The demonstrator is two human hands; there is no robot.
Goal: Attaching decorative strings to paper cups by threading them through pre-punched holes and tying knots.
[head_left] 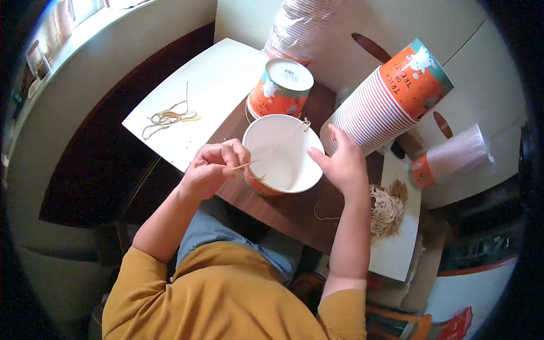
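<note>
My left hand [214, 166], at nine o'clock of the white-lined bucket [288, 160] standing mouth up on the brown bench [294, 214], has its fingertips clamped on a pale cord [271, 151] that runs across the mouth to a knot [306, 123] at the rim's one o'clock. My right hand [344, 164], at three o'clock, has thumb and fingers spread apart just beside the rim, though I cannot tell whether it touches. At twelve stands an upturned bucket [280, 96], at two a tall stack of buckets [385, 99], at four a string bundle [387, 211], at ten a loose cord tangle [168, 117].
</note>
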